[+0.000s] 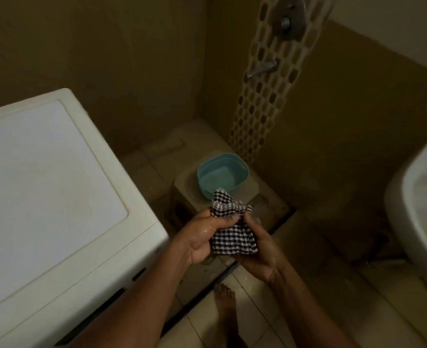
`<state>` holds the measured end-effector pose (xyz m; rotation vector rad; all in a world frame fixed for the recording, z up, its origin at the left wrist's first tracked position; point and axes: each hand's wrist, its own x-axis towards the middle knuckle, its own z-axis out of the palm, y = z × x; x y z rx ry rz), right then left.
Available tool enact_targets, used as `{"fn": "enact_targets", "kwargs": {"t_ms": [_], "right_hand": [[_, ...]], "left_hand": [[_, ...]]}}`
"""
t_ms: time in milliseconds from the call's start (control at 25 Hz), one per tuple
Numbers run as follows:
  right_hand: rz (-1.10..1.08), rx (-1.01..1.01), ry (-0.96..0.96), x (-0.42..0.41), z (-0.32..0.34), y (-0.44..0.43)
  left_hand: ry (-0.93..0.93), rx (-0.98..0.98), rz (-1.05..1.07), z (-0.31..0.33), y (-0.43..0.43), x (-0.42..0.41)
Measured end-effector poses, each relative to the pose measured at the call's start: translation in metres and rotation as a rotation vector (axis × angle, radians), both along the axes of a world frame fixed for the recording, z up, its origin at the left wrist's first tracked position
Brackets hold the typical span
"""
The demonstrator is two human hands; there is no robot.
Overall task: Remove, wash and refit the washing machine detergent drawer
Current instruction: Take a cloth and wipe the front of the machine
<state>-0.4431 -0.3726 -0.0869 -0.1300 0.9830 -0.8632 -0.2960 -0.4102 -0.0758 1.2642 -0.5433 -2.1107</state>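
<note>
Beside the washing machine [57,187], a checked cloth [232,238] is pinched by the left grip [202,238] and the right grip [260,253].

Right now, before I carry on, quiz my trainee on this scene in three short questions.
1. Fill in: the washing machine stands on the person's ____ side.
2. True or false: the left hand and right hand both grip the checked cloth.
3. The blue basin sits: A) on the washing machine, B) on a low stand, C) on a wall shelf.
Key: 1 left; 2 true; 3 B.
</note>
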Motion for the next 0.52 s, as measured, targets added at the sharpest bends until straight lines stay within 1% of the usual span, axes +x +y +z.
{"fn": "enact_targets", "kwargs": {"t_ms": [40,120,200,280,400,480,520], "right_hand": [[0.008,0.005,0.016,-0.009,-0.005,-0.015],[0.059,-0.026,0.164,-0.028,-0.011,-0.05],[0.075,-0.032,0.248,-0.048,-0.025,-0.08],[0.112,-0.065,0.272,-0.061,-0.031,-0.108],[0.281,-0.158,0.397,-0.078,-0.038,-0.148],[0.34,-0.148,0.429,-0.091,-0.04,-0.178],[0.387,-0.122,0.404,-0.098,-0.041,-0.193]], "left_hand": [[-0.064,0.012,-0.004,-0.007,-0.014,-0.01],[-0.171,0.031,0.007,-0.022,-0.043,-0.025],[-0.164,0.052,0.039,-0.042,-0.071,-0.038],[-0.097,0.131,0.139,-0.059,-0.096,-0.055],[0.043,0.247,0.312,-0.071,-0.114,-0.067],[0.192,0.315,0.455,-0.079,-0.124,-0.064],[0.261,0.337,0.509,-0.084,-0.128,-0.059]]}}
